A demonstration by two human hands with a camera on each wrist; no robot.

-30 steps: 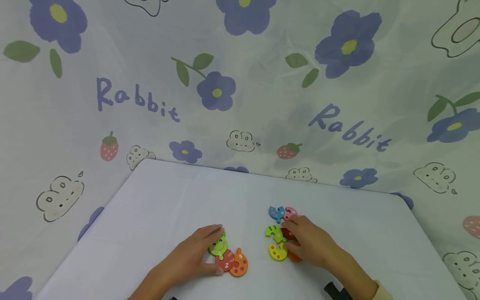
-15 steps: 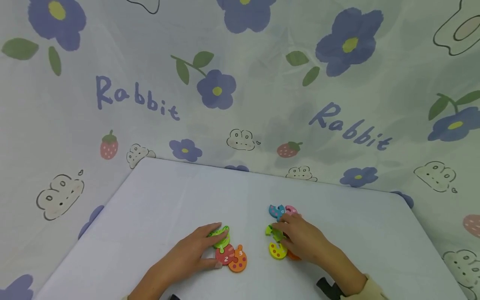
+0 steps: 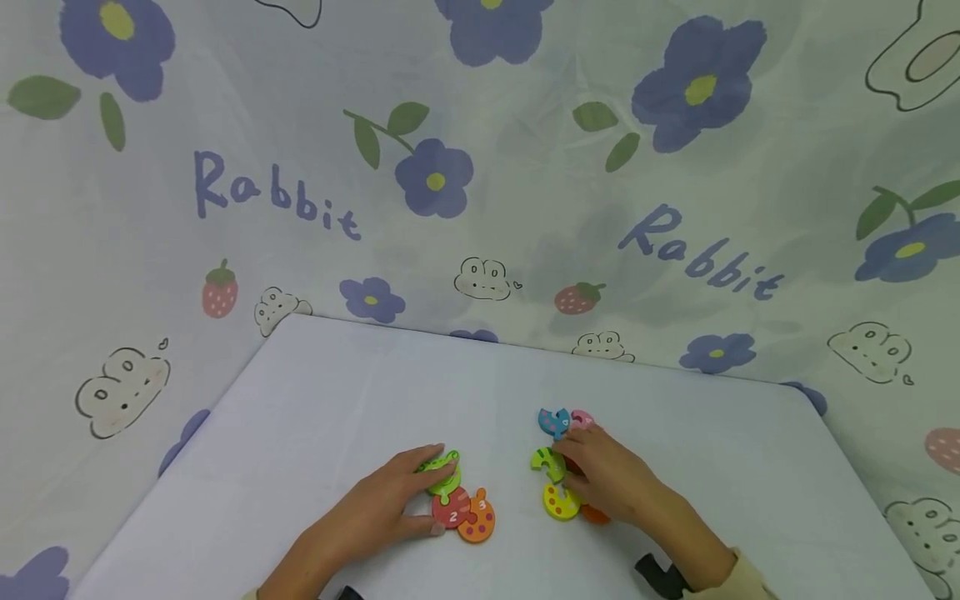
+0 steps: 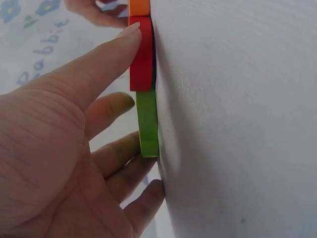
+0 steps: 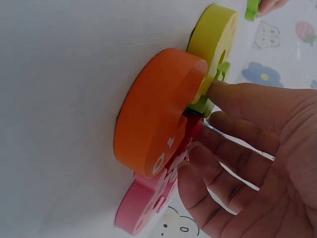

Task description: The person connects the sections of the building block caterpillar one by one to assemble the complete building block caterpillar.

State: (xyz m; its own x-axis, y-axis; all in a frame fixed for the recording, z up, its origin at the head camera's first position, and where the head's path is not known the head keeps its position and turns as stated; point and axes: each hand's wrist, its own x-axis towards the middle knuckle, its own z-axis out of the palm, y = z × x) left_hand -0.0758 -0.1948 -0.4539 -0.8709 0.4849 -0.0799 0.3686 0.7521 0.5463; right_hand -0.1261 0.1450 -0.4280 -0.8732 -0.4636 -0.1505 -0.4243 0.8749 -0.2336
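Observation:
In the head view my left hand [image 3: 390, 504] lies at a joined trio of caterpillar puzzle pieces: a green head piece [image 3: 450, 479], a red piece [image 3: 447, 510] numbered 2 and an orange piece [image 3: 477, 521] numbered 3. Its thumb touches the red piece's edge; a finger rests over the green face. My right hand [image 3: 611, 475] is at the other pieces, thumb and index finger pinching the right side of a striped green puzzle piece [image 3: 547, 463]. A yellow piece [image 3: 559, 502] lies just below. A dark red piece [image 5: 190, 141] is mostly hidden under the hand in the head view.
Behind the right hand lie a blue piece [image 3: 553, 422] and a pink piece [image 3: 581, 418]. Another orange piece [image 5: 156, 114] stands nearest the right wrist camera. The white table [image 3: 375, 383] ends at a printed fabric backdrop [image 3: 517, 225].
My right fingers have shifted from the dark red piece to the striped green one, which has turned slightly. The yellow piece has slid a little right. My left index finger now covers the green face.

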